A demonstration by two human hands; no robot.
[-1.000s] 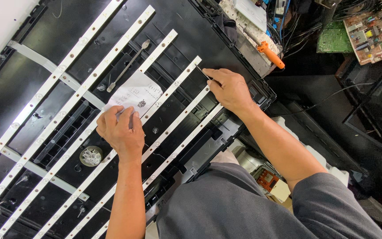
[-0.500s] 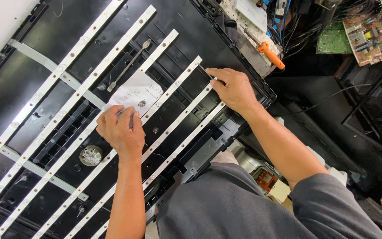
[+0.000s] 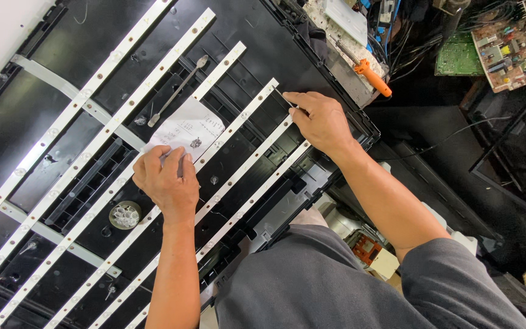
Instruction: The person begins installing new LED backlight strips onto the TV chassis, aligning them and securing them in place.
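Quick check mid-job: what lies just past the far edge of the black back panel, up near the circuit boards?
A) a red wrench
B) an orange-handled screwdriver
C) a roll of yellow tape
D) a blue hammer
B: an orange-handled screwdriver lies beyond the black back panel's edge, above the right hand.

— Home or workshop?
— Workshop, electronics repair. Opened black display back panel [image 3: 123, 85] laid flat, crossed by white light strips [image 3: 101, 131].
— Anything else pointing that way?
— Bare circuit boards [image 3: 509, 45] off to the side, tangled cables [image 3: 397, 42], orange-handled screwdriver [image 3: 366, 70] on the cluttered bench [image 3: 342, 36].
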